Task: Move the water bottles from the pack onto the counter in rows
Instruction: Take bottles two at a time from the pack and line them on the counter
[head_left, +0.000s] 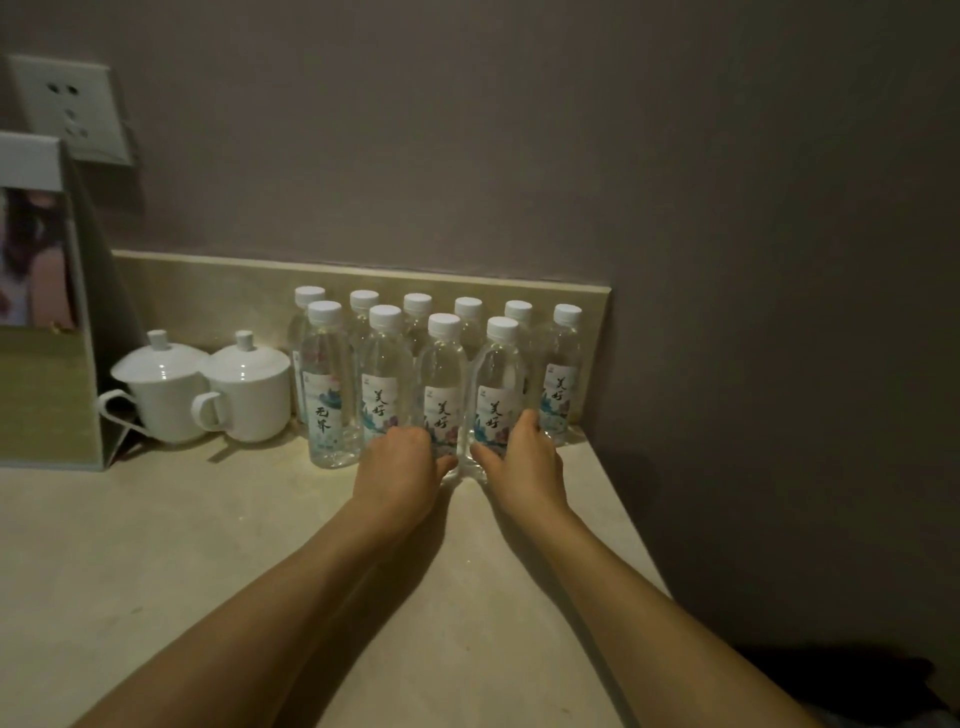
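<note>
Clear water bottles with white caps and flowered labels stand upright in two rows on the beige counter (208, 545) by the back wall. The back row (418, 312) holds several bottles, the front row several more. My left hand (397, 465) is wrapped around the base of the third front bottle (441, 374). My right hand (524, 457) grips the lower part of the fourth front bottle (498, 379). Both bottles stand on the counter, side by side. The pack is not in view.
Two white lidded cups (166, 384) (249, 387) sit left of the bottles. A standing display card (47, 322) is at the far left, with a wall socket (67, 109) above it. The counter's right edge (623, 514) drops off beside my right arm.
</note>
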